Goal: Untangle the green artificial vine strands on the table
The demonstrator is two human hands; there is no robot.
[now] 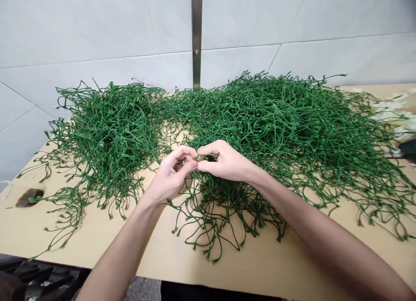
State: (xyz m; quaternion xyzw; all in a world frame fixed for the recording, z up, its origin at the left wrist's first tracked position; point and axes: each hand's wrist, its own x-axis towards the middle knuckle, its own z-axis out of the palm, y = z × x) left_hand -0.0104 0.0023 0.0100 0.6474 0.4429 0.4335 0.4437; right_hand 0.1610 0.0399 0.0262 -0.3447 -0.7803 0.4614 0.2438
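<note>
My left hand [173, 171] and my right hand [225, 162] meet fingertip to fingertip over the middle of the table. Between the right thumb and forefinger runs a thin green plastic stem [208, 155], and its left end reaches the pinched fingers of my left hand. The fingertips partly hide where they touch it. Just below and behind the hands spreads a big tangled heap of the same stems [276, 114], many with small forked tips. A second heap [113, 136] lies to the left of my left hand.
The wooden table [182, 257] stands against a pale tiled wall [97, 28] with an upright metal strip [196, 41]. White artificial flowers [401, 117] lie at the right edge, by a dark object [408, 149]. A round hole [29, 198] is at the table's left.
</note>
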